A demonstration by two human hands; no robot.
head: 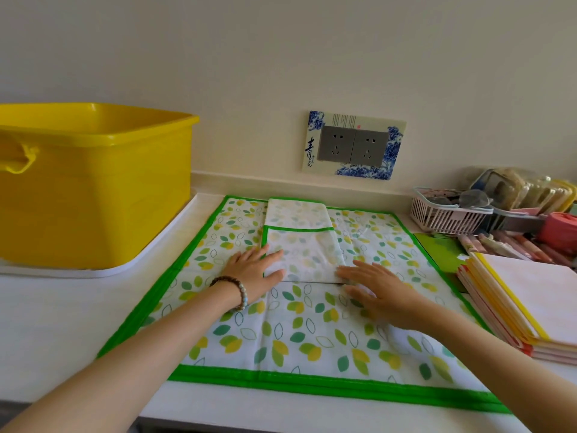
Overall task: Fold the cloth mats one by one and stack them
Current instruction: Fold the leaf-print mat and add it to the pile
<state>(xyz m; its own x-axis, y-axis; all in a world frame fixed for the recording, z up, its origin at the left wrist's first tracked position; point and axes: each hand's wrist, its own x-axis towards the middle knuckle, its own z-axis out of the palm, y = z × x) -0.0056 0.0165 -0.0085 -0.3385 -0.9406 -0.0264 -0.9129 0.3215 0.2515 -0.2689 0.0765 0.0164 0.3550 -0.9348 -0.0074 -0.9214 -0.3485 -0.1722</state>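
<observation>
A thin, pale folded mat (304, 245), a long rectangle edged in green binding, lay on the middle and far part of a larger leaf-printed cloth mat (296, 332), which was spread flat on the smooth white counter (62, 307). The left hand (256, 271), with a beaded bracelet (239, 290) at the wrist, pressed its straight fingers on the folded mat's near left corner; the right hand (379, 287) lay flat with fingers extended at the near right corner (slightly blurred). A squared stack of folded mats (524, 304) with yellow and red edges sat at the right. A glossy yellow plastic tub (103, 195) stood at the left.
</observation>
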